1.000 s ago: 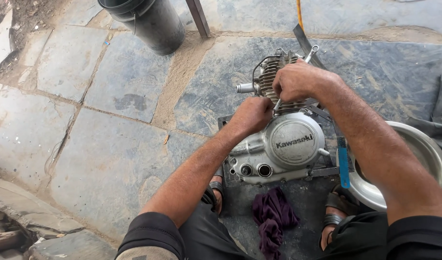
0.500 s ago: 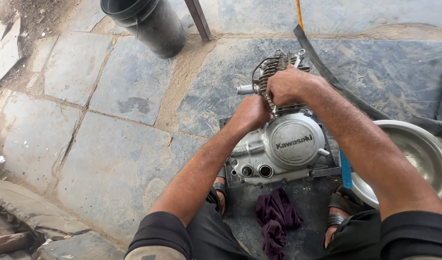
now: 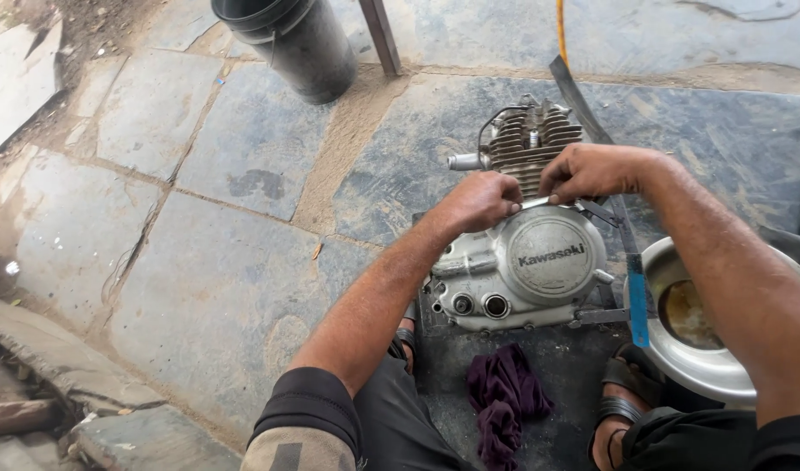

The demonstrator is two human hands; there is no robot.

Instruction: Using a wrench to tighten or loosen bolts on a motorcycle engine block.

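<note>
While crouched over a stone floor (image 3: 199,288), so looking straight down at grey flagstones with sandy joints. Far left: broken slabs and rubble (image 3: 42,384) along the edge. Top, a bit left of centre: black bucket (image 3: 295,44) standing upright on the stones, with a dark metal post (image 3: 381,35) just beside it on its right.

Then the main bit, right of centre: a silver motorcycle engine (image 3: 513,262) sitting on a dark mat (image 3: 469,384), round side cover facing up at the camera, finned cylinder (image 3: 535,139) pointing away. Left hand (image 3: 478,202) on the near top edge of the case, fingers curled in a narrow pinch grip on one end of a thin flat metal strip (image 3: 537,202). Right hand (image 3: 592,170) pinching the other end, same tight narrow grip, knuckles just in front of the fins. Strip held level between both hands, right above the round cover, roughly at the joint between case and cylinder. Can't tell what the strip actually is, too small.

Below the engine: a crumpled purple rag (image 3: 504,406) on the mat, between the knees. Sandalled feet either side of it.

Further right: a blue-handled tool (image 3: 635,296) lying next to the engine, touching the rim of a steel bowl (image 3: 705,366) with some brownish liquid in it, partly hidden under the right forearm. Top right: a yellow hose (image 3: 558,30) and a dark rubber strip (image 3: 578,100) running off behind the cylinder.
</note>
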